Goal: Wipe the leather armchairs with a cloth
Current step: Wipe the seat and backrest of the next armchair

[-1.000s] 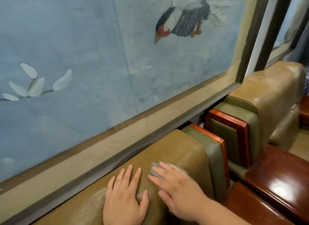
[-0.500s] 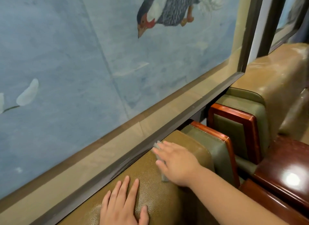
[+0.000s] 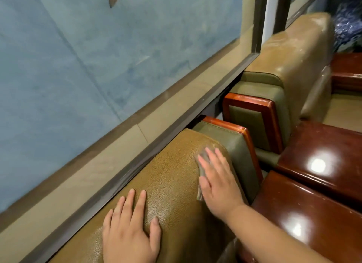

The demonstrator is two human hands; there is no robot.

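Right hand (image 3: 219,182) is lying flat with fingers straight, pressing a small grey cloth (image 3: 201,165) onto the top of the near chair's backrest (image 3: 172,176), close to its right corner; flat palm is likely for spreading pressure so the cloth is dragging evenly over the grained leather. Cloth is mostly hidden under the palm, only its left edge and a bit by the fingertips are showing. Left hand (image 3: 131,229) is resting open on the same backrest top, nearer the camera, fingers spread and holding nothing, probably bracing the body while leaning over. The two hands are sitting apart, bare leather between them. Backrest is sitting right under the picture frame (image 3: 137,161), so the strokes are probably keeping to the top, short of that ledge. Second chair (image 3: 290,55) is standing just beside, to the right, with glossy wooden armrests (image 3: 317,159) between; judging by this, wiping is in the middle of the first chair's top, and the second looks yet to be done.
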